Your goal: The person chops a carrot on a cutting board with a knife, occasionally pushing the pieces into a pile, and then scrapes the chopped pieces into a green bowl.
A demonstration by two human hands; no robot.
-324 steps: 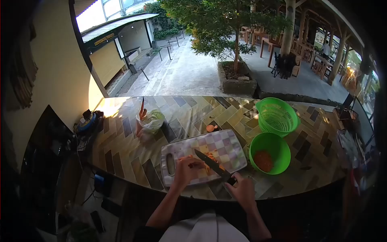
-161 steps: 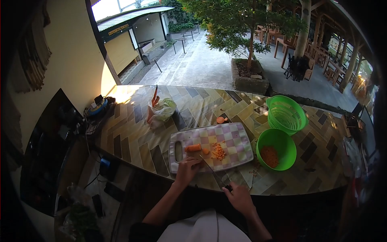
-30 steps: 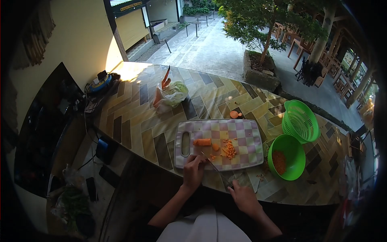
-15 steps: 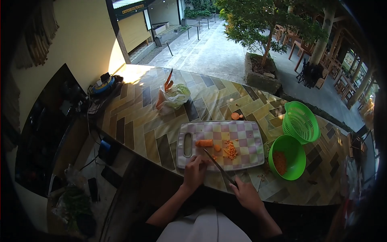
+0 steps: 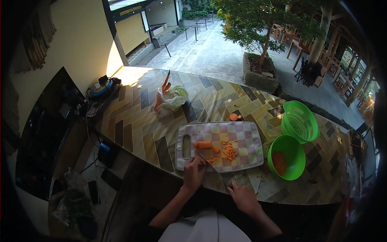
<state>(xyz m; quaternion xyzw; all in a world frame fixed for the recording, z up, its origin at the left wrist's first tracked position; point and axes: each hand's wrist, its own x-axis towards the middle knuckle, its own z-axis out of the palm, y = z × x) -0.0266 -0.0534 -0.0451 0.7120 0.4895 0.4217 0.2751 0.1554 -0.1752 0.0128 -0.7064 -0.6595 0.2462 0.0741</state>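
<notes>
A kitchen knife (image 5: 216,168) is in my right hand (image 5: 242,196), which is closed round its handle; the blade slants up and left over the front of the cutting board (image 5: 248,161). Curled fingers of my left hand (image 5: 194,171) press together at the board's front edge, close to the blade. What they pinch is hidden. Small chopped carrot bits (image 5: 211,160) lie beside those fingertips. On the checkered board also rest a thick carrot piece (image 5: 202,144), a carrot slice (image 5: 216,149) and a heap of diced carrot (image 5: 229,152).
Right of the board stands a green bowl (image 5: 299,161) with orange bits inside, touching a green strainer basket (image 5: 300,117). Carrot ends (image 5: 234,117) lie behind the board. Further back left sits a plastic bag (image 5: 173,99) of vegetables on the tiled table (image 5: 137,105).
The knife blade has turned, its flat now looking paler and its tip closer to my left fingers. My right hand has shifted slightly. The carrot pieces stay in place on the board.
</notes>
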